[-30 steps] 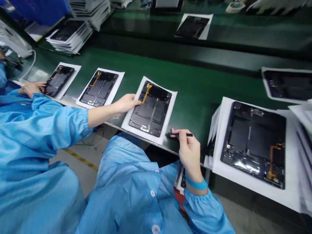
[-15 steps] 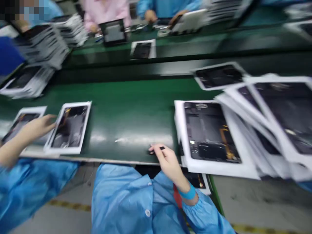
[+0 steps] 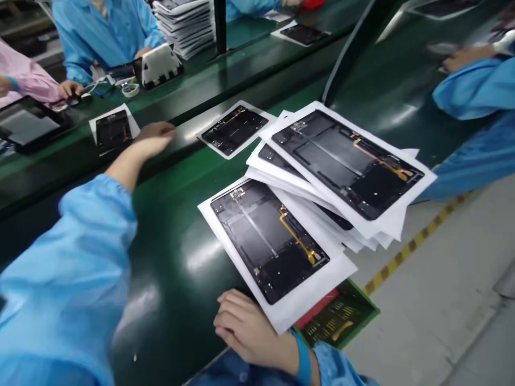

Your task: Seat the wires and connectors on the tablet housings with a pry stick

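My left hand [image 3: 155, 138] is stretched far forward over the bench, its fingers extended and nothing visible in them. It is between a tablet back housing on white paper [image 3: 112, 131] and another tablet housing [image 3: 235, 128] to the right. Close to the bench's front edge, my right hand [image 3: 243, 327] has its fingers curled in; whether the small black piece is still inside is hidden. Beside that hand lies a tablet housing with an orange flex cable [image 3: 269, 241], on white sheets. Further right, a fanned stack of papers carries a larger-looking housing [image 3: 346, 161] on top.
Under the right stack, a green-edged tray [image 3: 362, 311] holds small parts. A dark post [image 3: 350, 48] rises behind the stack. Co-workers in blue and pink sleeves sit across the bench, near a tall paper stack [image 3: 185, 27] and a tape roll [image 3: 130, 89].
My view has swung to the right. My left hand has left the housings at the left and reaches forward. My right hand's fingers have curled, and the black piece they pinched no longer shows.
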Demonstrator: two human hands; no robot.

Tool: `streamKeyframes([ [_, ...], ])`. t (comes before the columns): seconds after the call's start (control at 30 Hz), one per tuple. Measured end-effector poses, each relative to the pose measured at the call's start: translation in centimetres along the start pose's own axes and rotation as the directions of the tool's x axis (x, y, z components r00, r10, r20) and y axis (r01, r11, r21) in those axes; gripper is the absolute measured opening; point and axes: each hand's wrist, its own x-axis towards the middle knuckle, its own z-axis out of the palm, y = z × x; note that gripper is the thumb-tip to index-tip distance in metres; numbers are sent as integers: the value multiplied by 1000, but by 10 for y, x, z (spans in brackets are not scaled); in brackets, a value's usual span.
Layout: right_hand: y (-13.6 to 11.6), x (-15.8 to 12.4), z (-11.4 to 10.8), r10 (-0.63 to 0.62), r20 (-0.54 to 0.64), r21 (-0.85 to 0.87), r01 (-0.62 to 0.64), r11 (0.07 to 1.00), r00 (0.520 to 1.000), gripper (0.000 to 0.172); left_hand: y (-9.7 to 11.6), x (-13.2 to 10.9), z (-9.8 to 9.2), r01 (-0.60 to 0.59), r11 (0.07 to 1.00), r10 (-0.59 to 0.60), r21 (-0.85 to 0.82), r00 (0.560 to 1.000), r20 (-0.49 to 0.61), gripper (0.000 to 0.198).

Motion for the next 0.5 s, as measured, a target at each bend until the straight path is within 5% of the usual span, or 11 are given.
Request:
streamKeyframes([
  [0.1,5,-5,6,1,-30,-15,-2,1000,1000,33,40,75,59,-29,992,23,126,998,52,47],
  [0.23,14,-16,21,-9,-28,-65,7,998,1000,20,58,124,106,48,954,-83,297,991,108,48],
  [0.5,26,-29,47,-25,-37,-10,25,1000,999,32,52,144,119,136,880,-180,456,982,54,51],
])
